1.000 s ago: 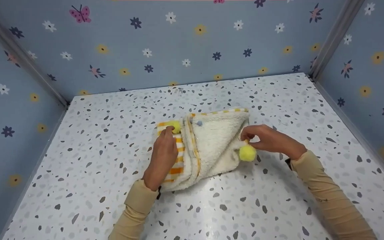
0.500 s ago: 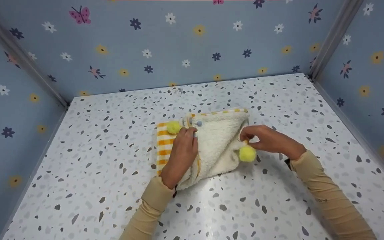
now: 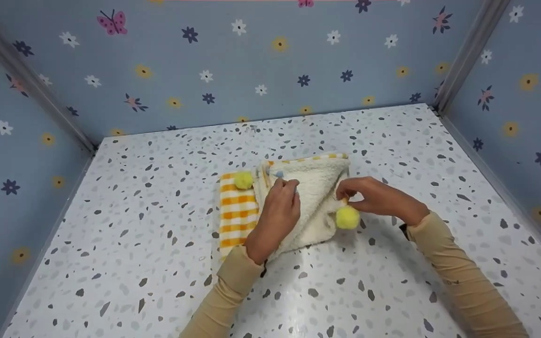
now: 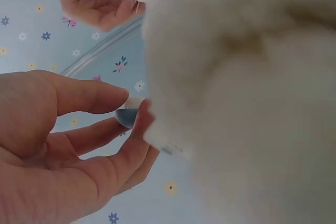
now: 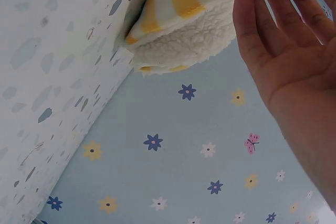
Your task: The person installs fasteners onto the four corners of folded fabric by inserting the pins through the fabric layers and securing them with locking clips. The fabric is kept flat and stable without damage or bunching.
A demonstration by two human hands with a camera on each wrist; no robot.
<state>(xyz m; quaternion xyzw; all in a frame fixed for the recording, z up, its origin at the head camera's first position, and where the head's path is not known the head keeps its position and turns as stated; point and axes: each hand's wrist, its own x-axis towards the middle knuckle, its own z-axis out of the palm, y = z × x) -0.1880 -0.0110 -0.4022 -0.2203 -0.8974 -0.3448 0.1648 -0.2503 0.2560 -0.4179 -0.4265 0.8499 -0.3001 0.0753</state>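
A folded cloth [image 3: 238, 211], yellow-and-white checked outside with white fleece inside, lies on the table. Yellow pom-poms hang at its left [image 3: 243, 180] and right [image 3: 347, 218]. On the fleece, a blue button [image 3: 279, 173] shows near the top edge. My left hand [image 3: 277, 216] is over the fleece; in the left wrist view its thumb and fingers are curled round another blue button [image 4: 127, 118]. At the cloth's right side my right hand [image 3: 383, 197] pinches the fabric just above the right pom-pom. Its fingertips are partly cut off in the right wrist view.
The speckled white table [image 3: 134, 225] extends around the cloth. Blue panels with flowers and butterflies enclose it at the back [image 3: 233, 61], left [image 3: 7, 164] and right [image 3: 524, 141], joined by grey corner posts.
From beside the left pom-pom, my left hand has moved right across the fleece, baring the checked part at left. The right hand keeps its pinch and has barely moved.
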